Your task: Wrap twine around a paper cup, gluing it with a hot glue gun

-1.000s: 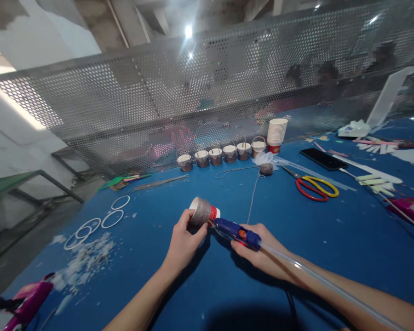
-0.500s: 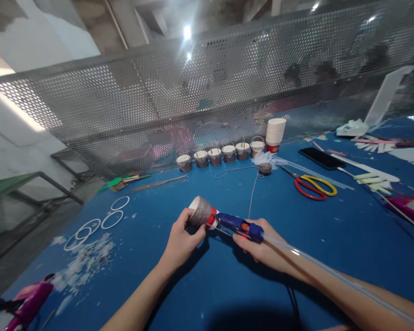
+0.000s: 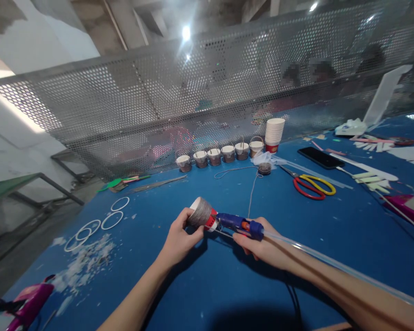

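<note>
Tilted on its side, a red and white paper cup (image 3: 200,212) has grey-brown cord wound around its rim half. My left hand (image 3: 181,236) is closed around this cup, thumb below and fingers behind. My right hand (image 3: 262,243) grips a blue hot glue gun (image 3: 239,224), whose nozzle is at the red part of the cup near the cord's edge. A long clear glue stick (image 3: 317,252) sticks out of the gun's back. Loose cord (image 3: 251,195) runs from a small ball of cord (image 3: 264,168) to my right hand, and a stretch spans from that hand to the cup.
Several cord-wrapped cups (image 3: 228,154) line the mesh partition (image 3: 124,110), beside a stack of paper cups (image 3: 274,133). Scissors (image 3: 312,185) and a phone (image 3: 320,157) lie right. White rings (image 3: 112,219) and scraps (image 3: 86,259) lie left, above a magenta object (image 3: 31,303).
The cup, both hands and the glue gun stay in almost the same place. The view shifts very slightly, and the glue gun's nozzle remains at the cup.
</note>
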Demonstrator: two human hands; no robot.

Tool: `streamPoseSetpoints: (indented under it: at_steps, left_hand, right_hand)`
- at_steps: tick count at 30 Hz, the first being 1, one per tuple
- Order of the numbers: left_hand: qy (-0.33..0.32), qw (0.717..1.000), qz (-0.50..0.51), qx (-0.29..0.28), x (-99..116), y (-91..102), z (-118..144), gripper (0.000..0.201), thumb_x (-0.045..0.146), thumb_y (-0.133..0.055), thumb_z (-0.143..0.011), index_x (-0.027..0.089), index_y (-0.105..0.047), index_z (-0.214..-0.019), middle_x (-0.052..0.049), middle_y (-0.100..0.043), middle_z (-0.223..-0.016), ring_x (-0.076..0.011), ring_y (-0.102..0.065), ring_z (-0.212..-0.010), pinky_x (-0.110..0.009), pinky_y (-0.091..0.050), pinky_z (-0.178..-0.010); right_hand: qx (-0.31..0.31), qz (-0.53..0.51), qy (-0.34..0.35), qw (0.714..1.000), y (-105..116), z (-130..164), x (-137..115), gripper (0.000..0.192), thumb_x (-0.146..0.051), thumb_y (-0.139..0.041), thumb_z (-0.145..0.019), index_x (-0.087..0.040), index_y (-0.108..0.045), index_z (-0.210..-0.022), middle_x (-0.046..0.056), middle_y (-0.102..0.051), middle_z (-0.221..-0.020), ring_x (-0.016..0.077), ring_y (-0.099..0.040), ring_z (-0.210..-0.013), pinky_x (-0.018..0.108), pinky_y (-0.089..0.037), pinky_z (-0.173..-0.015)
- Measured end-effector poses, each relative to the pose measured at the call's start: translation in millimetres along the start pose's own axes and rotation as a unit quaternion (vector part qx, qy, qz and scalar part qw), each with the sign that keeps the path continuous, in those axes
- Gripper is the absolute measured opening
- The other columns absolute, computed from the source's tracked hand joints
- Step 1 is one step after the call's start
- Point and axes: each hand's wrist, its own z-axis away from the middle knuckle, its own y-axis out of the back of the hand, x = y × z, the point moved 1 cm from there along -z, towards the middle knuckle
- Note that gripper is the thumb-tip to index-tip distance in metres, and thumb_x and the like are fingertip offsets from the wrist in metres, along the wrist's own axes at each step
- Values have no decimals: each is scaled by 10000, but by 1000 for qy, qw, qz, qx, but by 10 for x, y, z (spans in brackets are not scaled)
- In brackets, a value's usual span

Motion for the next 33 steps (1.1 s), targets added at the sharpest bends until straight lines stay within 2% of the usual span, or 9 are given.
streamPoseSetpoints:
  at_steps: [8, 18, 26, 33]
  left_hand:
    - [-17, 999, 4, -28, -23, 17, -2, 110, 222, -577, -668, 177, -545, -764, 25, -551, -710, -125, -509, -671, -242, -402, -658]
    - [5, 999, 24, -36, -41, 34, -7, 125, 217, -599, -648, 176, -539, -749, 23, -538, -722, -128, -498, -681, -248, -404, -661]
    - [14, 998, 36, -51, -148, 67, -17, 158, 224, -630, -649, 171, -545, -772, 28, -512, -710, -118, -466, -657, -243, -380, -633]
    - [38, 996, 57, -52, -43, 60, -23, 162, 229, -634, -634, 176, -534, -750, 29, -521, -688, -117, -472, -634, -239, -384, -613]
  right_hand:
    - [12, 23, 4, 1000, 28, 7, -27, 299, -300, -527, -814, -213, -423, -548, -47, -447, -442, 82, -405, -396, 222, -313, -421]
    - [8, 36, 40, 999, 18, 37, -41, 259, -294, -548, -787, -209, -443, -566, -48, -446, -429, 84, -393, -389, 226, -288, -406]
    - [7, -2, -24, 1000, 69, -6, 12, 322, -367, -543, -786, -215, -398, -543, -66, -395, -426, 74, -395, -357, 202, -314, -382]
    - [-14, 42, 14, 999, 30, 59, -82, 227, -278, -545, -787, -208, -433, -603, -53, -427, -466, 77, -406, -405, 205, -306, -410]
